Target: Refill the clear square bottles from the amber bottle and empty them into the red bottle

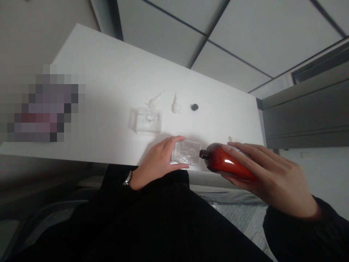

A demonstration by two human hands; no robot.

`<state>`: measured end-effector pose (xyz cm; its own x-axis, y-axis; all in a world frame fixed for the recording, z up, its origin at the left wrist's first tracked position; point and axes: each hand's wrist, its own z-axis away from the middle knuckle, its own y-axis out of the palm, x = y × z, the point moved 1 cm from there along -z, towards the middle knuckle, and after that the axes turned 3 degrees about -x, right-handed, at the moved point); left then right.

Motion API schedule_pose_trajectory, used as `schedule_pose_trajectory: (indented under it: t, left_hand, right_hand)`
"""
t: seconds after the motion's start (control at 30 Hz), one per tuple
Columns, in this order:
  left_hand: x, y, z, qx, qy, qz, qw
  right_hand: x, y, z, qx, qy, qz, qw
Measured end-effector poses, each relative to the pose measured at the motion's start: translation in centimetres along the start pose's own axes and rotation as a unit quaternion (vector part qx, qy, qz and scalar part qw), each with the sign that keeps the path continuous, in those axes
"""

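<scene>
My left hand (158,156) is closed around a clear square bottle (181,154) near the table's front edge, thumb on one side and fingers on the other. My right hand (275,178) grips an amber bottle (227,162), tipped nearly on its side. Its uncapped dark neck points left at the clear bottle's mouth; whether the two touch, I cannot tell. Further back stands a second clear square bottle (148,125), open at the top. Behind it lies a white pump head (156,100), with another pump head (176,104) to the right and a black cap (194,107) beyond.
All this is on a white table (109,91), whose front edge runs just below my hands. A small clear item (233,139), partly hidden, lies behind my right hand. At the far left is a pixelated patch (49,109). Grey panels (163,22) rise behind the table.
</scene>
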<state>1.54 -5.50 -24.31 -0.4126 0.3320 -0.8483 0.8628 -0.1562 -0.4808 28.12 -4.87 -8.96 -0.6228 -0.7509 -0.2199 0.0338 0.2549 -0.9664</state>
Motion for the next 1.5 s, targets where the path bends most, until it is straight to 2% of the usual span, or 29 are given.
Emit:
schedule_pose_trajectory:
  t: [1.5]
  left_hand:
    - [-0.1,0.0,-0.1,0.0,0.001,0.009,1.0]
  right_hand:
    - [0.1,-1.1,-1.1,0.025,-0.015,0.013,1.0]
